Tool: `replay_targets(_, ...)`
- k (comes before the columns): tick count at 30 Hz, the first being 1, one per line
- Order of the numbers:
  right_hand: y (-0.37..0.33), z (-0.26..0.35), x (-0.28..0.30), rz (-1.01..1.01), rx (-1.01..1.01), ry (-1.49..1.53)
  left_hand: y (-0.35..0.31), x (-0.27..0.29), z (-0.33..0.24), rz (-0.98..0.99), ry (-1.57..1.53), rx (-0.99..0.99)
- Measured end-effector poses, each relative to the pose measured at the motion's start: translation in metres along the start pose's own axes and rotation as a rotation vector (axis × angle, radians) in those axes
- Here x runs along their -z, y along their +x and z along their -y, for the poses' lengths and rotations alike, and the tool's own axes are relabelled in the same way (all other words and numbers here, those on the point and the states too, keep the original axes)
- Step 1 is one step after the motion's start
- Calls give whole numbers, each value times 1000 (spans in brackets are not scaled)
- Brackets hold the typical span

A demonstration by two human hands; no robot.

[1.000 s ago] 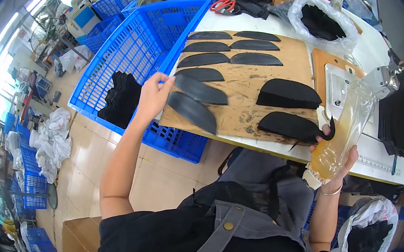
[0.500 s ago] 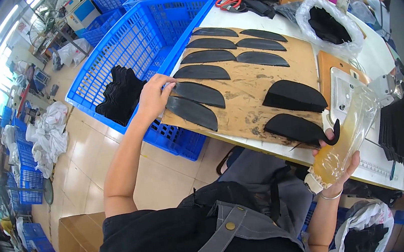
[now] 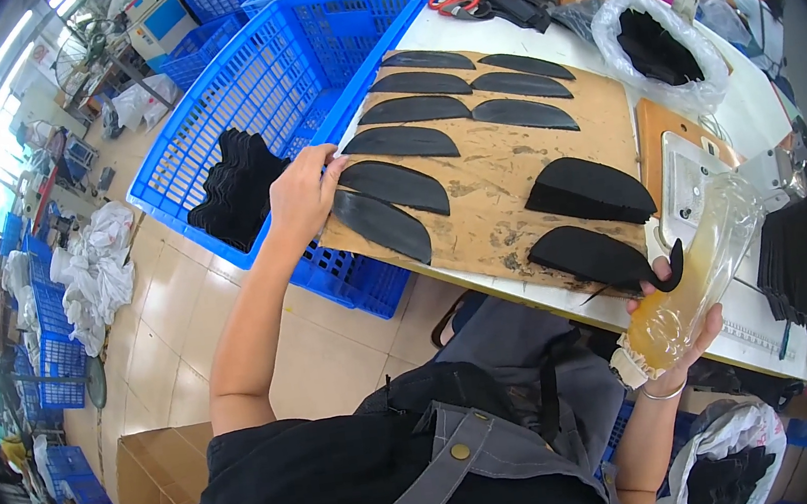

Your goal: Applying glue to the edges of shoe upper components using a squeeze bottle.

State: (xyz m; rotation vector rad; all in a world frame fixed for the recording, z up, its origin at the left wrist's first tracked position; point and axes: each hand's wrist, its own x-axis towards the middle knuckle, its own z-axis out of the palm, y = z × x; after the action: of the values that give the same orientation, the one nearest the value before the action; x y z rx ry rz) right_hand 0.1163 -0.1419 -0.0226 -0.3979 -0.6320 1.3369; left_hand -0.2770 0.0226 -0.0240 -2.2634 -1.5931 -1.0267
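White tabletop, partly covered by a stained brown cardboard sheet. Nearest: one clear plastic bottle of yellow contents, tilted, crusted neck toward the wearer; presumably soft-walled and slick, best clasped around the body. Right hand: wrapped around it from below, thumb at the near side, fingertips beside a curled black tip whose attachment is unclear. Next, two matte black half-moon stacks on the sheet's right part, apparently soft, liable to slide if nudged. At left and beyond, nine glossy dark half-moon pieces laid flat in two columns; judged light, thin and flexible, perhaps tacky on the face, best taken by the narrow tip or edge. Left hand: forearm reaching up, wrist bent, fingertips together at the narrow end of one piece; whether they pinch it cannot be told. Left of the table, one blue lattice plastic basket with wavy-edged black pieces stacked inside. Farther off, red-handled scissors.
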Motion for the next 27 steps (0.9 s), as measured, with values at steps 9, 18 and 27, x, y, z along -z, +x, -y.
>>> replay_targets(9, 1, -1, 1, 18, -4, -2, -1, -2, -2, -159, 98, -163)
replay_targets(18, 1, -2, 0, 3, -1, -5, -2, 3, 3, -123, 60, -261)
replay_targets(27, 2, -4, -2, -7, 6, -6, -3, -1, 1, -78, -115, -126)
